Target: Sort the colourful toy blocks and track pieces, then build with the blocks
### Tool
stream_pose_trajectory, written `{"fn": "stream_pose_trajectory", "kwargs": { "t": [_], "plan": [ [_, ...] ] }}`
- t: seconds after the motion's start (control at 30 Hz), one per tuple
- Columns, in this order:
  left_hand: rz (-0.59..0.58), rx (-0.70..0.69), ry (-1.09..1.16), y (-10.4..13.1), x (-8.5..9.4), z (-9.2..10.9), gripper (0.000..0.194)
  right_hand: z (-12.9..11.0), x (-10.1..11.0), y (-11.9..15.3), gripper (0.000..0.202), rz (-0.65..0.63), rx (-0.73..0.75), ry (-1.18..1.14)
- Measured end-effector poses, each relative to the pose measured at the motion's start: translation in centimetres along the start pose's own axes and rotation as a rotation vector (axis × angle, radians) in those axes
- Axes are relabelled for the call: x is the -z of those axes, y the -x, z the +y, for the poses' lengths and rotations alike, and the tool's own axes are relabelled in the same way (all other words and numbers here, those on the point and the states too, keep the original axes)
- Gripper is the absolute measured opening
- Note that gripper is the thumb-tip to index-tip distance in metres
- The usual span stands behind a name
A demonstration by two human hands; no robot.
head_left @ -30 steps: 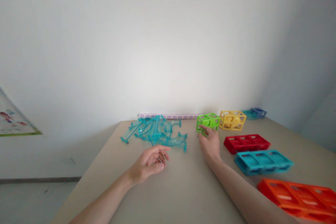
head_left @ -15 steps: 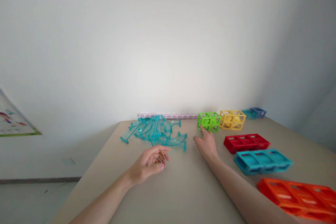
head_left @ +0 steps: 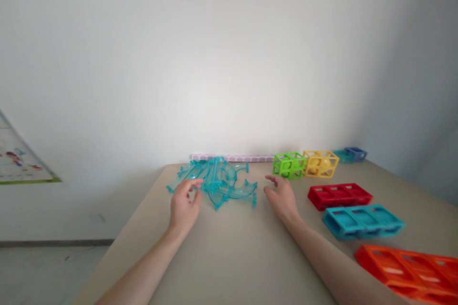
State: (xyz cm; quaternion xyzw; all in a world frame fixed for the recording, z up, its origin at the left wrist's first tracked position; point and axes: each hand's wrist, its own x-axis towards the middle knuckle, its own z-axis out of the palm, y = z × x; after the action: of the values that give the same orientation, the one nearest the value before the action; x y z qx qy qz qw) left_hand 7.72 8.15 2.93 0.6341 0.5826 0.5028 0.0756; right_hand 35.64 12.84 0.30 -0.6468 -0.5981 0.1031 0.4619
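Note:
Clear teal track pieces [head_left: 216, 176] lie in a tangled pile toward the back of the table. My left hand [head_left: 185, 202] is at the pile's front left edge, thumb and fingers apart, holding nothing visible; whether it touches a piece cannot be made out. To the right of the pile, my right hand [head_left: 281, 194] hovers over the table, fingers apart and nothing in it. Just behind and right of it stands a green open-frame block [head_left: 289, 166], with a yellow one [head_left: 320, 164] beside it.
Down the right side lie a red frame block [head_left: 339, 196], a teal one [head_left: 363, 221] and an orange one [head_left: 411, 269]. A blue piece [head_left: 355, 154] sits at the back right. A patterned purple strip [head_left: 246, 158] runs along the wall.
My left hand has moved forward and left to the pile. My right hand has drawn its index finger back from the green block. The view has shifted slightly.

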Motion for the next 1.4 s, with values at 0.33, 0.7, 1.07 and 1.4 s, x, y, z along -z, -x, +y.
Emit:
{"fn": "stream_pose_trajectory", "kwargs": {
  "t": [0.33,0.7,1.07,1.4],
  "plan": [
    [0.063,0.42,-0.482,-3.5,1.6,-5.6,0.054,-2.4,1.1,1.0,0.028,-0.104,0.168,-0.069],
    [0.24,0.447,-0.097,-4.3,1.3,-6.7,0.036,-4.0,1.1,2.5,0.03,-0.352,0.369,-0.041],
    [0.3,0.593,0.603,-3.4,-0.1,-4.0,0.044,-4.1,1.2,2.6,0.028,-0.376,0.351,-0.039],
    [0.312,0.647,0.863,-3.3,0.4,-2.7,0.032,-4.1,1.2,2.6,0.023,-0.316,0.433,0.002]
  ]
}}
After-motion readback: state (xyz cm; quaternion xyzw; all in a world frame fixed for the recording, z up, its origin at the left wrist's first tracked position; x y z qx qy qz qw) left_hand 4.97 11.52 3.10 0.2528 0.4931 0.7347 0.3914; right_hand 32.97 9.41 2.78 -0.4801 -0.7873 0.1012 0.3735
